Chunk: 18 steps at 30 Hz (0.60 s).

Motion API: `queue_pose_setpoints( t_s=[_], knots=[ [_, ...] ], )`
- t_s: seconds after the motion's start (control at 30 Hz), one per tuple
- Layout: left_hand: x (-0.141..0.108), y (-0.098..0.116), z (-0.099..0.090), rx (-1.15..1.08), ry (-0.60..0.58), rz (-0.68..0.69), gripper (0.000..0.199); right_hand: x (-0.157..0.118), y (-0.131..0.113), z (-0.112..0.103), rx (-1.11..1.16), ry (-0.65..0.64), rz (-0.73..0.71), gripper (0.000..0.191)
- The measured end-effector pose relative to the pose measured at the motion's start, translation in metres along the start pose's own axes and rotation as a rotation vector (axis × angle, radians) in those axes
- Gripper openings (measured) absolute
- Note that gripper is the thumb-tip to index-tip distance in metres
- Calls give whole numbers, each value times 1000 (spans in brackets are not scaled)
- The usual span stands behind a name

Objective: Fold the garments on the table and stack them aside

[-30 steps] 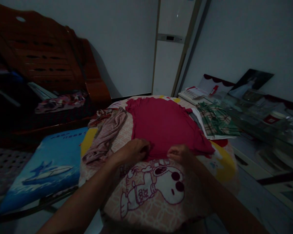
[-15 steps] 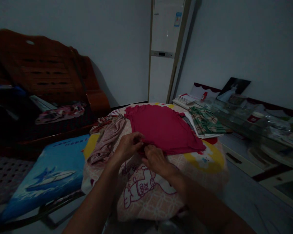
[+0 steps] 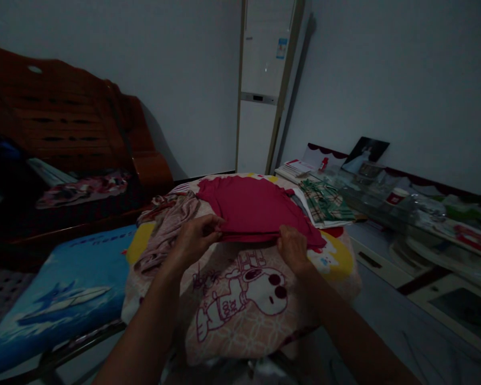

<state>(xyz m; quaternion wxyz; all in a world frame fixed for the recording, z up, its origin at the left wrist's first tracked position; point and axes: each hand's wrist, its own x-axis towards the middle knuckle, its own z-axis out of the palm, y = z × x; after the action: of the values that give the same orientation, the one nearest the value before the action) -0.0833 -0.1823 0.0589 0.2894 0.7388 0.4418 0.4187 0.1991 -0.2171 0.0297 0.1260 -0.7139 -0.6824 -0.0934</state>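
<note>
A dark pink shirt (image 3: 260, 206) lies spread over a table covered with a patterned cloth (image 3: 256, 326). My left hand (image 3: 198, 235) pinches the shirt's near edge at its left part. Farther right along that same edge, my right hand (image 3: 292, 247) is closed on the fabric. Between the two hands the near edge is pulled straight, slightly raised, with a dark gap between its layers. Left of the shirt, close to my left hand, is a crumpled pale pink garment (image 3: 168, 227).
Beyond the shirt's right side lies a folded green plaid garment (image 3: 324, 200). A glass-topped cabinet (image 3: 369, 200) with a paper cup (image 3: 396, 196) and clutter runs along the right. To the left are a blue cushion (image 3: 72, 294) with a boat picture and a wooden bench (image 3: 64, 123).
My right hand has moved right along the shirt's near edge, away from my left hand. The edge between them is now stretched straight. The view has shifted slightly right.
</note>
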Motion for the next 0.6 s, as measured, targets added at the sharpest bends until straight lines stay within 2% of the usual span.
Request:
queue_pose_setpoints(
  t_s=[0.1,0.27,0.37,0.5,0.6],
  knots=[
    [1,2,-11,11,21,10,28,5,15,0,-8,36,62,18],
    [0,10,-28,-9,119,4,34,6,30,6,47,116,41,19],
    [-2,16,-34,-9,97,-1,39,9,41,9,46,153,66,21],
    [-7,23,-42,59,0,-4,38,11,66,12,182,133,69,23],
    [-12,20,-47,138,-215,-4,28,3,87,11,377,29,-77,22]
  ],
)
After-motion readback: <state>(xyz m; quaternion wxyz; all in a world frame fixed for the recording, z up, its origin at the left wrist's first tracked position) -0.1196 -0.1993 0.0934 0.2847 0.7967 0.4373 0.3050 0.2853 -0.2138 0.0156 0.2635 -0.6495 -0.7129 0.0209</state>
